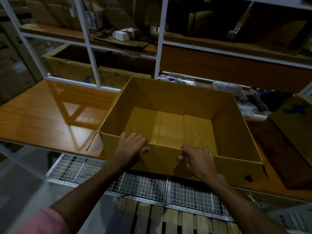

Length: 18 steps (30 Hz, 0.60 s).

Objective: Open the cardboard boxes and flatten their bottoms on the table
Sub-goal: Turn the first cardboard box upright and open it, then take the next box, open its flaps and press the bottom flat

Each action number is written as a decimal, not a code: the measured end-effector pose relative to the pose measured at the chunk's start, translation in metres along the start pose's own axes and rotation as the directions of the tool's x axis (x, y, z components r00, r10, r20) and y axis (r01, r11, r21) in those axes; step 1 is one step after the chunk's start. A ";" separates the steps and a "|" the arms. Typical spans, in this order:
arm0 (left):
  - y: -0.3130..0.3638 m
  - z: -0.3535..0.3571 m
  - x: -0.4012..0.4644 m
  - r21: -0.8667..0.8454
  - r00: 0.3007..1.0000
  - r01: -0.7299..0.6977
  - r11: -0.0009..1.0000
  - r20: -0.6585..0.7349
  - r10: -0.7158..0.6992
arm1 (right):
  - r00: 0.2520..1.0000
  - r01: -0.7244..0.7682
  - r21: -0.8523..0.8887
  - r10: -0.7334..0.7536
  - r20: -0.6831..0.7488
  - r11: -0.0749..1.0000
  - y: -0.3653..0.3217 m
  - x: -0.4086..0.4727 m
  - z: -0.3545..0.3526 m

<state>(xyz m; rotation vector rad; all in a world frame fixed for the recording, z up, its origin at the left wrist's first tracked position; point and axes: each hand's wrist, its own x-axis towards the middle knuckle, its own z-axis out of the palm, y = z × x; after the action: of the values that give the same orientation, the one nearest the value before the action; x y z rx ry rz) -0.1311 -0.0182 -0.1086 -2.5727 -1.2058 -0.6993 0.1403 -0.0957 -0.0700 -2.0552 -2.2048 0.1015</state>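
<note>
- Dim storeroom light falls on a glossy wooden table (50, 112), where the open cardboard box (177, 105) fills the centre of the frame, long axis running left to right, near wall overhanging the table's front edge.
- Left hand (131, 147) and right hand (197, 159) both grip that near wall's rim, thumbs outside, fingers hooked inside; each is clamped on the cardboard, equally close.
- Bottom flaps (170, 127) lie straight ahead of and below the hands, looking nearly flat; pressing them likely means reaching forward and down.
- Right of frame, another box (293, 122) with a blue mark sits on the table; white-framed shelving (160, 39) fills the top.
</note>
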 end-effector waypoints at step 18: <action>0.094 -0.022 0.075 0.001 0.982 0.115 0.993 0.151 -0.114 | 0.909 -0.101 -0.080 0.059 -0.413 0.992 0.042 -0.034 -0.028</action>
<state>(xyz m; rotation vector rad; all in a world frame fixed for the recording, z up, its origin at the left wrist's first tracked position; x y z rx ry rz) -0.0250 -0.0365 -0.0514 -2.6200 -1.4089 -0.5398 0.1883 -0.1274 -0.0491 -1.9892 -1.9010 -0.4055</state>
